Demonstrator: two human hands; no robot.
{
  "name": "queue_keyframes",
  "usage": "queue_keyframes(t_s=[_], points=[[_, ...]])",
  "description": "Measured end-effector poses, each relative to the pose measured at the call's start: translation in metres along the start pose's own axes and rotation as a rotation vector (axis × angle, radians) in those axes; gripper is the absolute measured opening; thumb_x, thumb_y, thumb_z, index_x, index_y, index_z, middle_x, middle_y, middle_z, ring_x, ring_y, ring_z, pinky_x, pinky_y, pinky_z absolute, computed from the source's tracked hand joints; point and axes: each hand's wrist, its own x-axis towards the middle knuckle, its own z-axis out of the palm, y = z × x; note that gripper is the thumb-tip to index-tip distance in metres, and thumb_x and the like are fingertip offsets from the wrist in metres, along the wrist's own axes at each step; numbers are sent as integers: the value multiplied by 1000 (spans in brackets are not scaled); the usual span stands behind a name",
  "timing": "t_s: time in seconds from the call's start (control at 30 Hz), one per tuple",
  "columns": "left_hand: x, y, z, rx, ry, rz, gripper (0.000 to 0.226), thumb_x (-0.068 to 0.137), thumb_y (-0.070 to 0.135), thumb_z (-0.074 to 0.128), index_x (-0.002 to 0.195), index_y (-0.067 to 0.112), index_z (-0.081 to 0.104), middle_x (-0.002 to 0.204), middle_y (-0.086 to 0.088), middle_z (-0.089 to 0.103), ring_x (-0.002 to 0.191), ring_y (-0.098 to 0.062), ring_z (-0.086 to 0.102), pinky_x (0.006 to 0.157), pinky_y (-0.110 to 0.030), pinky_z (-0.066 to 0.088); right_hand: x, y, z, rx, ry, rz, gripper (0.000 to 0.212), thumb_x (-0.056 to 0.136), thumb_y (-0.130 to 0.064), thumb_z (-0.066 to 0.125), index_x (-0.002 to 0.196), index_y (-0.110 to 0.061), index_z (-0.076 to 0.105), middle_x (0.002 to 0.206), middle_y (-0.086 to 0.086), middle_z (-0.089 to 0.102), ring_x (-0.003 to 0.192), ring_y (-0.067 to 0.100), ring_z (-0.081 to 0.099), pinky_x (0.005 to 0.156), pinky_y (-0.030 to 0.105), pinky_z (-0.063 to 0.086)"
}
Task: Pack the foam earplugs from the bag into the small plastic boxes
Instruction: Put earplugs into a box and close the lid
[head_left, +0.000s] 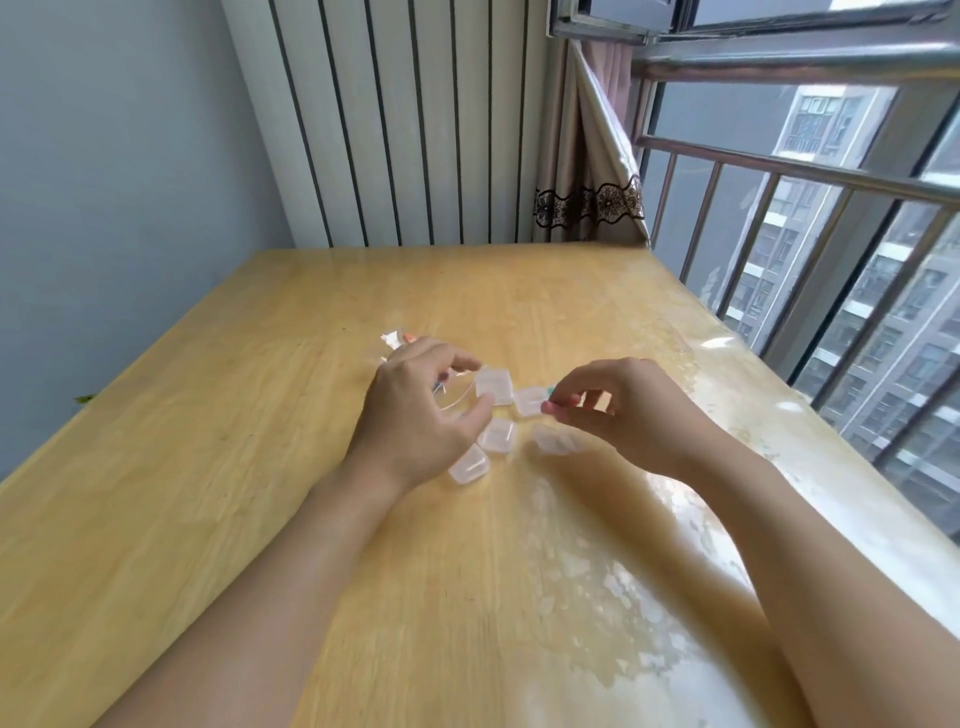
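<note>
Several small translucent plastic boxes lie in a cluster mid-table: one (493, 385) at the back, one (529, 401) to its right, one (497, 435) in the middle, one (469, 466) nearest me and one (555, 440) on the right. A clear plastic bag (395, 340) lies behind and under my left hand (421, 410), whose fingers are spread and loosely curved over the bag, thumb tip close to the back box. My right hand (613, 405) hovers above the boxes and pinches small foam earplugs (551, 396), green and pink bits showing at the fingertips.
The wooden table (208, 467) has a glossy clear cover with blotchy patches on its right side. A window with a metal railing (779, 171) runs along the right edge; a striped wall panel and a curtain (587, 197) stand behind the far edge.
</note>
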Motion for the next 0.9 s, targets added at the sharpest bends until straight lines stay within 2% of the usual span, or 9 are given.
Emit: queue_keyframes(t_s=[0.1, 0.17, 0.27, 0.37, 0.47, 0.57, 0.67, 0.8, 0.9], points=[[-9, 9, 10, 4, -150, 54, 35, 71, 41, 82, 101, 25, 73, 96, 17, 64, 92, -7, 58, 81, -9, 39, 2, 5, -3, 37, -10, 5, 10, 90, -39, 75, 92, -30, 78, 87, -13, 73, 83, 2, 66, 71, 17, 50], [-13, 11, 17, 20, -200, 61, 41, 69, 46, 86, 102, 25, 73, 93, 16, 64, 89, -4, 57, 79, -8, 37, 2, 6, -5, 65, -21, 25, 12, 88, -40, 76, 93, -30, 79, 88, -13, 75, 86, 1, 68, 74, 19, 54], [-18, 18, 25, 14, -273, 6, 48, 66, 55, 86, 105, 30, 72, 89, 16, 61, 85, 3, 51, 77, -14, 37, 3, 7, -4, 96, -41, 57, 12, 87, -38, 77, 93, -27, 79, 91, -9, 76, 86, 5, 72, 73, 21, 57], [-19, 24, 33, 64, -341, -10, 43, 70, 55, 84, 108, 38, 73, 100, 11, 61, 99, -7, 52, 88, -26, 44, 5, 7, 0, 148, -73, 79, 6, 87, -25, 79, 91, -21, 80, 90, -1, 76, 83, 8, 73, 69, 31, 62], [-17, 21, 38, 61, -344, -28, 26, 76, 46, 83, 99, 36, 76, 106, 13, 65, 101, -12, 50, 92, -31, 44, 4, 10, 2, 158, -90, 89, 5, 86, -22, 81, 90, -20, 80, 89, -1, 77, 82, 10, 73, 74, 39, 62], [-17, 16, 38, 48, -350, -83, 19, 75, 49, 83, 89, 42, 72, 102, 10, 67, 95, -12, 53, 81, -25, 42, 4, 10, 1, 195, -68, 74, 5, 84, -22, 82, 89, -21, 82, 86, -3, 78, 79, 9, 73, 76, 34, 60], [-17, 17, 36, 16, -329, -146, 26, 70, 48, 86, 90, 44, 69, 91, 9, 56, 84, -1, 51, 70, -17, 37, 4, 4, 2, 230, -11, 31, 5, 84, -19, 82, 88, -22, 81, 88, -4, 77, 82, 6, 72, 78, 30, 60], [-14, 20, 34, -138, -234, -168, 40, 68, 39, 90, 103, 40, 71, 92, 16, 69, 87, 3, 59, 77, -15, 46, 2, -6, 1, 210, 5, -71, 8, 84, -25, 82, 90, -30, 81, 92, -8, 76, 88, 10, 71, 86, 38, 58], [-13, 24, 32, -224, -160, -219, 37, 69, 30, 91, 104, 32, 78, 84, 19, 70, 76, 3, 60, 68, -9, 45, 2, -8, 1, 164, 68, -115, 8, 84, -24, 83, 91, -26, 82, 94, -9, 74, 88, 10, 70, 87, 40, 57]])
